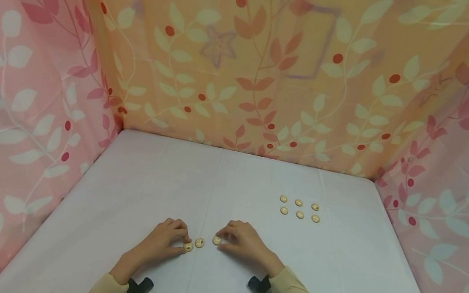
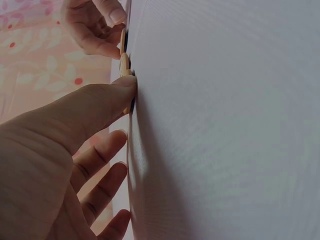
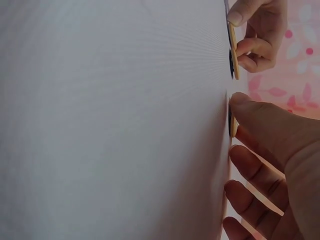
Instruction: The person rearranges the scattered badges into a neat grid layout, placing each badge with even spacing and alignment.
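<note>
Three small round wooden discs with dark markings lie in a slanting row near the middle of the white table. My left hand (image 1: 164, 241) pinches the leftmost disc (image 1: 188, 247) between thumb and forefinger, flat on the tabletop. Beside it, close but apart in the head view, lies the middle disc (image 1: 199, 242), which neither hand holds. From the right, my right hand (image 1: 245, 243) grips another disc (image 1: 217, 240) by its edges with thumb and forefinger. In the right wrist view, the thumb (image 3: 242, 99) rests at that disc's (image 3: 233, 125) edge, with the other fingers spread along the surface.
Toward the back right, more wooden discs (image 1: 299, 203) lie in two rows of three. A white cloth covers the table (image 1: 159, 171). Patterned curtains (image 1: 254, 69) stand along the back and both sides. Each wrist carries a black device (image 1: 259, 285).
</note>
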Action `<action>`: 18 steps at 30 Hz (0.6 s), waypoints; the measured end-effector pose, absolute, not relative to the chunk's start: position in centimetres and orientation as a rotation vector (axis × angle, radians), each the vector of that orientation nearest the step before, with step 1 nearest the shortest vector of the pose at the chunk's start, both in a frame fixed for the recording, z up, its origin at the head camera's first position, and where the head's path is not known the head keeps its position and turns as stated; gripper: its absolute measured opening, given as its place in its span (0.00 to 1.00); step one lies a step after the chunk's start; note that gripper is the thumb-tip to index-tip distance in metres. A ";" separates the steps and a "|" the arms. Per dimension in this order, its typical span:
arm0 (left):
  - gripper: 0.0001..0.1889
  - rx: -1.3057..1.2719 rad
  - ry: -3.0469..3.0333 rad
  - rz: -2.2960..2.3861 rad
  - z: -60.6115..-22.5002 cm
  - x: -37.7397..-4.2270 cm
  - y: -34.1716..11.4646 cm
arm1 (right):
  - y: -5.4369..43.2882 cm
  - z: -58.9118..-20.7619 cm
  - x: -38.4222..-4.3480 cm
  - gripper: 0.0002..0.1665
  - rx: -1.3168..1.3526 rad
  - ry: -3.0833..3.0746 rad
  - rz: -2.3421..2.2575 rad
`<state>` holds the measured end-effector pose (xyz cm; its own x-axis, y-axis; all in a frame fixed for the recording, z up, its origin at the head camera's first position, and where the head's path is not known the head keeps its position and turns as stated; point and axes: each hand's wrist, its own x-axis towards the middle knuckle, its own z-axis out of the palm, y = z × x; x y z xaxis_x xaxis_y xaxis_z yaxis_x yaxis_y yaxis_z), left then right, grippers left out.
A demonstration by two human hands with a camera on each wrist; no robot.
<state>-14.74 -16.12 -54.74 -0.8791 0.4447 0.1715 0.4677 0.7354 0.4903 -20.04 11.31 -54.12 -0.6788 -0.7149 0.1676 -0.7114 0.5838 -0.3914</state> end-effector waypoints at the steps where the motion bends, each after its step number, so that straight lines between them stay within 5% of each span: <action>1: 0.07 -0.761 -2.884 -0.829 -54.7 -14.7 -16.1 | 11.3 -54.1 -20.0 0.15 -1.262 2.788 -0.679; 18: 0.08 -0.783 -2.853 -0.816 -55.0 -14.8 -16.3 | 10.6 -53.9 -20.0 0.12 -1.285 2.824 -0.636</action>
<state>-14.75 -16.34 -54.97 -0.8674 0.4545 0.2028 0.4930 0.7288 0.4752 -19.99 10.65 -53.91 -0.6706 -0.7182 0.1853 -0.7283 0.5903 -0.3480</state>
